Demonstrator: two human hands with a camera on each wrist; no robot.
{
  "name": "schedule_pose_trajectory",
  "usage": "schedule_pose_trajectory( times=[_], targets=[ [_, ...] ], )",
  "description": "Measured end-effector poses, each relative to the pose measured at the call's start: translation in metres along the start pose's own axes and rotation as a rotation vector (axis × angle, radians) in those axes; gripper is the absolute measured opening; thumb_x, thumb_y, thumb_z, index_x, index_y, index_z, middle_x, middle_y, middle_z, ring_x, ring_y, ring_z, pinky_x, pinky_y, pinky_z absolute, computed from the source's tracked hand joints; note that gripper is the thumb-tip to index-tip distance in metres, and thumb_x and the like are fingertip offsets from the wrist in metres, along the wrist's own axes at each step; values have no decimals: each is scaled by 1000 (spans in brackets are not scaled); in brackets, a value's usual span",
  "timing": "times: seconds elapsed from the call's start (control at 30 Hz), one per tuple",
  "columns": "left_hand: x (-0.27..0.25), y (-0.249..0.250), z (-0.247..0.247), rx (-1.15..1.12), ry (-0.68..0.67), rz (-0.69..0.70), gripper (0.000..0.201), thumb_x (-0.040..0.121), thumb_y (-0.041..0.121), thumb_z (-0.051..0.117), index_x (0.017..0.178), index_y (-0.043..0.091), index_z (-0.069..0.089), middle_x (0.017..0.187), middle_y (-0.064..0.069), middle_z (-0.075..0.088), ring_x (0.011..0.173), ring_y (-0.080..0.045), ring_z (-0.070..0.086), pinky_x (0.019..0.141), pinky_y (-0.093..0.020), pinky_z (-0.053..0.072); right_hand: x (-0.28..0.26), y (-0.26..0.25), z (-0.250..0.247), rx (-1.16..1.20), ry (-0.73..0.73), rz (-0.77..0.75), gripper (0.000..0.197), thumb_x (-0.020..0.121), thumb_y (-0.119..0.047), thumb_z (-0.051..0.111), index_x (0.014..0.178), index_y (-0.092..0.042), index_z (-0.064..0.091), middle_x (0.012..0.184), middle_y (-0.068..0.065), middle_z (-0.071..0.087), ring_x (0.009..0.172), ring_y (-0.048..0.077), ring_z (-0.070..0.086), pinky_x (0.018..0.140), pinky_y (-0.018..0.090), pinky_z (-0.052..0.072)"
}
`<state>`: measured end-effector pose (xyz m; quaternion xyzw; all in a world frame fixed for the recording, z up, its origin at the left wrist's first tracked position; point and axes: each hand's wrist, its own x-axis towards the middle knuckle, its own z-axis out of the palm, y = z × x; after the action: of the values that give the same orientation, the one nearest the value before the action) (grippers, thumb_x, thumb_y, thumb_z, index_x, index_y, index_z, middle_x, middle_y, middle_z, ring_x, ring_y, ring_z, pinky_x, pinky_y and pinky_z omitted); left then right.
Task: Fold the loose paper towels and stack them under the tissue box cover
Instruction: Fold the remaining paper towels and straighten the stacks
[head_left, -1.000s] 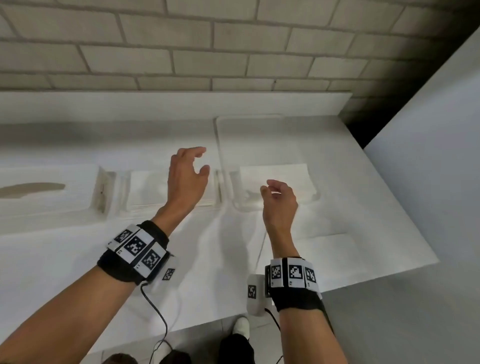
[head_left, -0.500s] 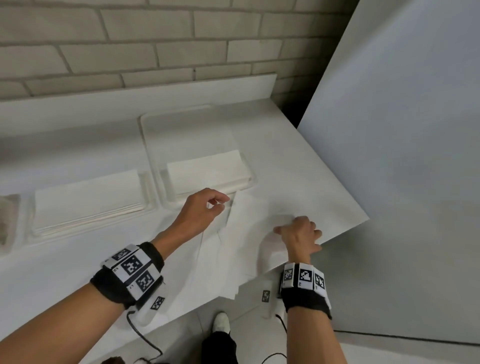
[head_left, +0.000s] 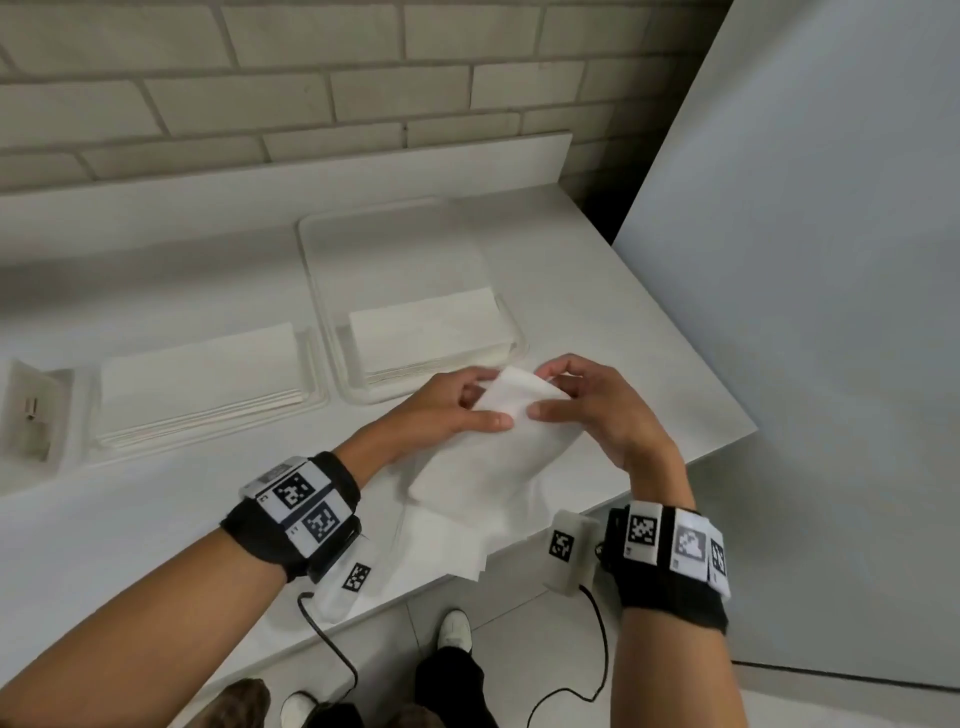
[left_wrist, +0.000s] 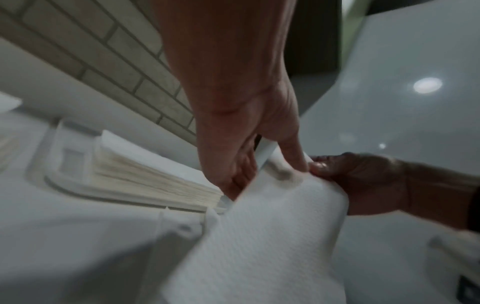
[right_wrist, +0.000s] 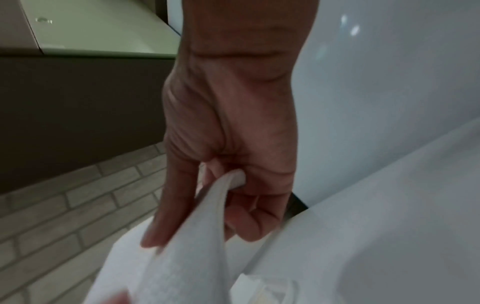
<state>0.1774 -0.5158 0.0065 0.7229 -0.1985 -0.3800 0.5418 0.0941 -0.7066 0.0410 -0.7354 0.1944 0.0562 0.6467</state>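
Note:
A white paper towel is lifted off the counter between both hands. My left hand pinches its left top edge, thumb laid across the front. My right hand pinches the right top edge. In the left wrist view the left hand's fingers curl behind the towel. The right hand's fingers hold a fold of towel in the right wrist view. More loose towels lie under it at the counter's front edge. The tissue box cover shows partly at the far left.
Two clear trays sit on the white counter: the left tray holds a stack of folded towels, the right tray holds a smaller stack. A grey panel stands at the right, a brick wall behind.
Both hands came down onto the loose towels at the counter's front right, took hold of one and lifted it. The head view swung right.

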Motion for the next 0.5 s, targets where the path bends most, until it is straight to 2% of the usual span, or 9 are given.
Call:
schedule_pose_trajectory(
  times=[0.03, 0.07, 0.1, 0.17, 0.23, 0.27, 0.33, 0.43, 0.5],
  targets=[
    [-4, 1, -1, 9, -23, -39, 46, 79, 24, 78, 122, 18, 64, 109, -3, 74, 99, -19, 71, 89, -33, 54, 5, -3, 4, 25, -15, 6, 24, 74, -4, 78, 92, -15, 68, 92, 13, 71, 79, 23, 65, 71, 33, 49],
    [-8, 0, -3, 26, 3, -65, 32, 81, 22, 75, 112, 16, 69, 103, -4, 76, 92, -21, 73, 84, -33, 55, 12, -1, 8, 36, 32, 24, 24, 77, -13, 78, 99, -13, 68, 98, 13, 72, 83, 24, 66, 72, 34, 50],
    [-11, -4, -7, 23, 63, -81, 23, 83, 19, 73, 105, 14, 71, 99, -4, 76, 87, -22, 73, 80, -33, 55, 21, 7, 13, -26, 138, 64, 31, 81, -24, 76, 108, -12, 67, 107, 13, 71, 90, 24, 66, 74, 35, 51],
    [-17, -14, -18, -15, 203, -105, 17, 86, 13, 68, 103, 12, 70, 100, -6, 75, 88, -23, 72, 81, -34, 55, 38, 33, 22, -362, 364, 216, 58, 82, -41, 72, 128, -9, 56, 129, 13, 60, 113, 29, 59, 89, 37, 47],
    [-23, -23, -31, -42, 303, -142, 18, 88, 11, 65, 105, 14, 70, 102, -5, 74, 92, -24, 71, 82, -35, 55, 41, 58, 33, -621, 415, 349, 75, 78, -45, 74, 135, -7, 45, 138, 13, 43, 128, 34, 41, 101, 43, 40],
    [-26, -26, -37, -58, 329, -161, 18, 89, 11, 63, 105, 16, 69, 101, -4, 74, 91, -24, 71, 80, -34, 55, 41, 67, 38, -665, 418, 352, 75, 76, -43, 76, 134, -8, 44, 137, 13, 38, 128, 35, 38, 101, 45, 38],
    [-31, -32, -46, -102, 352, -182, 20, 91, 12, 59, 108, 19, 68, 100, -1, 73, 91, -23, 71, 78, -32, 55, 42, 75, 47, -686, 433, 301, 59, 77, -37, 76, 125, -11, 53, 133, 11, 38, 123, 34, 39, 100, 45, 38],
    [-33, -39, -51, -182, 403, -198, 21, 94, 14, 57, 111, 18, 68, 107, -4, 73, 99, -27, 70, 93, -42, 53, 44, 77, 55, -701, 408, 232, 34, 85, -26, 66, 114, -9, 60, 123, 11, 50, 114, 32, 48, 95, 43, 40],
    [-34, -40, -48, -219, 445, -210, 24, 96, 16, 54, 117, 16, 66, 112, -6, 72, 104, -28, 68, 97, -44, 51, 43, 76, 55, -592, 433, 208, 23, 87, -19, 61, 107, -8, 58, 111, 12, 61, 99, 31, 57, 86, 40, 45]
  ],
)
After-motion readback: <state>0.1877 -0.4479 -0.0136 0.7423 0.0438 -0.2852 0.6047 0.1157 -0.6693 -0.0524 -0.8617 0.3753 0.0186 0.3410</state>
